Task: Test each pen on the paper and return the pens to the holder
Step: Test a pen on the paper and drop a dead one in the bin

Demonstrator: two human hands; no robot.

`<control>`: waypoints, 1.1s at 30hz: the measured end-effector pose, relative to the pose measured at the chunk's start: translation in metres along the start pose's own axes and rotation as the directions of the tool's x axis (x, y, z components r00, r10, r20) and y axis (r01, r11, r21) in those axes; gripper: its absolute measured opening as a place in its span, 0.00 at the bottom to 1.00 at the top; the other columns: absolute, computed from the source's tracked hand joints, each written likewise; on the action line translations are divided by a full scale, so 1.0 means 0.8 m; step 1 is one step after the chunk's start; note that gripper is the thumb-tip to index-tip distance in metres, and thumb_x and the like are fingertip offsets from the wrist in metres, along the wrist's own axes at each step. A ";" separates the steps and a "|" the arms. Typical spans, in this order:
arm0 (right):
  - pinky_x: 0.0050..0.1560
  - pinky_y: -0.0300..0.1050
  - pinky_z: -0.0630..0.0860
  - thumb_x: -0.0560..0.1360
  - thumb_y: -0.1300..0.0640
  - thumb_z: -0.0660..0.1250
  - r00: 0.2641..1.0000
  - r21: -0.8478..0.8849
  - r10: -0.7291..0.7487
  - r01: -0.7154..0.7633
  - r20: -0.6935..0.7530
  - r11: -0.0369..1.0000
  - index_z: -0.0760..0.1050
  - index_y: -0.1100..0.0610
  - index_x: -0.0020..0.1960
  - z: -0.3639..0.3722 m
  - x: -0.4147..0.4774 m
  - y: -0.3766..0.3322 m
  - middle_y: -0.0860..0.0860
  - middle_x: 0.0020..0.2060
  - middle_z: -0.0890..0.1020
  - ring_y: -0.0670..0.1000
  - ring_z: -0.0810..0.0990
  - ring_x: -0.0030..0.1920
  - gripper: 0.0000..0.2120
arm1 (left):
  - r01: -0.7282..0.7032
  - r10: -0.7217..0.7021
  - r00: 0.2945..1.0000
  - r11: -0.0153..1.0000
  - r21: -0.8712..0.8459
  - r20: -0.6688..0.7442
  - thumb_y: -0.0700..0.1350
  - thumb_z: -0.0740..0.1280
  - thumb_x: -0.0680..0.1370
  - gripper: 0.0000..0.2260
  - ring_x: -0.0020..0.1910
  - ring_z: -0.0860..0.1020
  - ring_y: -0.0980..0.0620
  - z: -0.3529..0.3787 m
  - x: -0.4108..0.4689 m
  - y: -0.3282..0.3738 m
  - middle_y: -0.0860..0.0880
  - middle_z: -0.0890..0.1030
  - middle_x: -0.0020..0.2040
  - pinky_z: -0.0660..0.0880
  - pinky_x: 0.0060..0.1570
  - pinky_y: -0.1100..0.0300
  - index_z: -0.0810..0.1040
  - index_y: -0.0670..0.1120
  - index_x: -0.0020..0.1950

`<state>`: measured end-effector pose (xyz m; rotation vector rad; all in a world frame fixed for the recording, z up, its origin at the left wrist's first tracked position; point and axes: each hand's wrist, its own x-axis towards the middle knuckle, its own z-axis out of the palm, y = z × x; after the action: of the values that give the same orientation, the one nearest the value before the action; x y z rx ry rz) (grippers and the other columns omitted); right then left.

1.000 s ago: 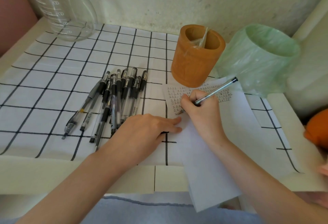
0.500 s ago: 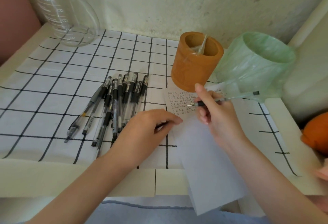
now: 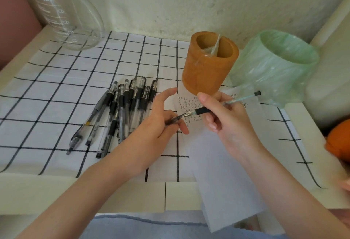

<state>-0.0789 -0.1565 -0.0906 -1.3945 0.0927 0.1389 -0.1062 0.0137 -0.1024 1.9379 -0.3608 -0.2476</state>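
My right hand (image 3: 225, 119) grips a clear pen (image 3: 234, 101) with a black grip, held level above the paper (image 3: 227, 172), tip pointing left. My left hand (image 3: 157, 123) pinches a clear pen cap (image 3: 173, 119) just at the pen's tip, index finger stretched out. The paper lies under both hands and carries rows of small written marks near its top. Several black-and-clear pens (image 3: 121, 111) lie in a loose pile on the checked cloth, left of my left hand. The orange-brown pen holder (image 3: 206, 68) stands behind the paper with a bit of clear plastic inside.
A large glass jug (image 3: 62, 15) stands at the back left. A bin lined with a green bag (image 3: 280, 66) sits right of the holder. An orange object (image 3: 339, 140) is at the right edge. The checked cloth (image 3: 47, 96) covers the white table.
My right hand stopped writing and lifted the pen off the paper, turning it level. My left hand left the paper and brought a cap up to the pen's tip.
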 end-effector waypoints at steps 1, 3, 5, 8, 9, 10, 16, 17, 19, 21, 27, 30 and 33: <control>0.22 0.35 0.59 0.74 0.60 0.68 1.000 -0.022 -0.016 0.016 -0.005 1.000 0.66 0.53 0.28 0.001 0.000 0.000 0.48 0.19 0.70 0.46 0.63 0.19 0.18 | -0.007 0.007 1.000 1.000 0.008 0.000 0.38 0.58 0.80 0.28 0.48 0.76 0.53 0.000 0.000 0.001 0.56 0.81 0.46 0.68 0.49 0.74 0.48 0.58 0.72; 0.22 0.34 0.59 0.74 0.62 0.68 0.999 -0.048 -0.032 0.032 -0.002 0.998 0.66 0.55 0.29 0.002 -0.001 0.001 0.48 0.19 0.70 0.45 0.63 0.19 0.18 | -0.018 0.018 1.000 0.999 0.033 -0.009 0.39 0.58 0.80 0.28 0.45 0.76 0.53 0.001 0.001 0.002 0.57 0.81 0.46 0.68 0.49 0.72 0.47 0.56 0.73; 0.22 0.33 0.60 0.74 0.63 0.68 0.999 -0.073 -0.037 0.038 0.015 0.997 0.66 0.56 0.30 0.004 -0.001 0.001 0.49 0.20 0.70 0.45 0.64 0.20 0.17 | -0.026 0.027 1.000 0.998 0.066 -0.013 0.39 0.59 0.80 0.30 0.44 0.77 0.53 0.002 0.000 0.003 0.59 0.81 0.46 0.69 0.50 0.69 0.47 0.56 0.74; 0.22 0.33 0.61 0.73 0.61 0.69 0.997 -0.116 -0.043 0.050 0.062 0.992 0.67 0.56 0.31 0.006 -0.002 0.002 0.47 0.20 0.70 0.45 0.65 0.20 0.15 | -0.026 0.026 1.000 0.995 0.100 0.002 0.40 0.59 0.80 0.29 0.44 0.77 0.53 0.004 -0.001 0.006 0.62 0.80 0.47 0.70 0.48 0.69 0.49 0.57 0.74; 0.22 0.33 0.62 0.72 0.59 0.70 0.996 -0.142 -0.043 0.054 0.082 0.988 0.68 0.57 0.32 0.007 -0.003 0.002 0.46 0.19 0.70 0.45 0.65 0.20 0.14 | -0.020 0.020 1.000 0.993 0.114 0.006 0.41 0.59 0.79 0.27 0.44 0.77 0.56 0.004 0.000 0.006 0.63 0.80 0.46 0.70 0.47 0.72 0.51 0.58 0.73; 0.22 0.32 0.62 0.70 0.57 0.71 0.994 -0.168 -0.042 0.059 0.102 0.984 0.69 0.57 0.32 0.007 -0.003 0.002 0.46 0.19 0.71 0.44 0.65 0.20 0.13 | -0.013 0.013 1.000 0.991 0.130 0.001 0.41 0.60 0.79 0.25 0.44 0.76 0.61 0.004 0.000 0.006 0.63 0.80 0.45 0.68 0.45 0.75 0.54 0.57 0.72; 0.25 0.34 0.64 0.67 0.51 0.69 0.981 -0.104 -0.014 0.035 0.191 0.994 0.78 0.62 0.40 -0.001 0.003 0.004 0.48 0.24 0.75 0.45 0.69 0.25 0.13 | 0.015 0.017 0.981 0.987 0.161 -0.192 0.48 0.62 0.77 0.06 0.22 0.73 0.57 -0.001 -0.001 0.002 0.56 0.81 0.31 0.70 0.27 0.65 0.78 0.49 0.45; 0.26 0.34 0.64 0.68 0.51 0.69 0.980 -0.102 -0.014 0.035 0.200 0.994 0.79 0.62 0.41 -0.002 0.003 0.005 0.48 0.25 0.75 0.46 0.69 0.26 0.13 | 0.000 0.035 0.979 0.986 0.169 -0.201 0.49 0.62 0.77 0.07 0.21 0.72 0.56 -0.001 -0.001 0.001 0.56 0.80 0.31 0.70 0.26 0.66 0.78 0.49 0.43; 0.26 0.34 0.62 0.68 0.51 0.69 0.981 -0.148 -0.015 0.044 0.195 0.988 0.78 0.67 0.42 -0.002 0.002 0.008 0.46 0.23 0.73 0.45 0.66 0.25 0.16 | -0.024 0.074 0.977 0.970 0.240 -0.202 0.49 0.61 0.77 0.09 0.23 0.72 0.56 -0.001 -0.001 -0.002 0.53 0.77 0.27 0.69 0.26 0.65 0.77 0.47 0.40; 0.25 0.33 0.59 0.68 0.51 0.69 0.985 -0.204 -0.002 0.038 0.174 0.978 0.77 0.69 0.41 -0.001 0.002 0.011 0.45 0.21 0.70 0.44 0.63 0.23 0.19 | -0.033 0.095 0.976 0.954 0.296 -0.196 0.50 0.60 0.77 0.11 0.25 0.72 0.55 0.001 -0.001 -0.005 0.53 0.74 0.25 0.68 0.27 0.65 0.76 0.46 0.39; 0.24 0.33 0.64 0.69 0.49 0.67 0.977 -0.125 0.084 -0.060 0.196 0.990 0.78 0.60 0.39 0.006 0.001 0.012 0.50 0.25 0.76 0.46 0.70 0.24 0.14 | -0.052 0.118 0.977 0.941 0.336 -0.180 0.61 0.55 0.74 0.19 0.24 0.71 0.54 0.004 -0.005 -0.004 0.53 0.72 0.24 0.69 0.27 0.60 0.74 0.48 0.37; 0.26 0.35 0.70 0.73 0.50 0.65 0.976 -0.019 0.136 -0.134 0.170 0.991 0.78 0.60 0.38 0.011 0.005 0.015 0.52 0.27 0.79 0.48 0.74 0.26 0.14 | 0.015 0.074 0.973 0.927 0.375 -0.221 0.66 0.51 0.71 0.22 0.22 0.71 0.59 0.000 -0.002 0.002 0.53 0.73 0.24 0.65 0.26 0.62 0.74 0.51 0.39; 0.28 0.36 0.74 0.77 0.51 0.63 0.966 0.086 0.240 -0.248 0.099 0.965 0.77 0.63 0.44 0.001 0.014 0.008 0.56 0.32 0.82 0.48 0.79 0.29 0.15 | 0.104 0.102 0.933 0.842 0.529 -0.346 0.62 0.51 0.75 0.20 0.22 0.70 0.58 -0.012 0.000 -0.002 0.55 0.72 0.26 0.68 0.25 0.61 0.75 0.50 0.45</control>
<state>-0.0689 -0.1543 -0.0980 -1.2738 0.1958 0.3962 -0.1026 0.0221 -0.1000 2.4860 -0.1903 0.2471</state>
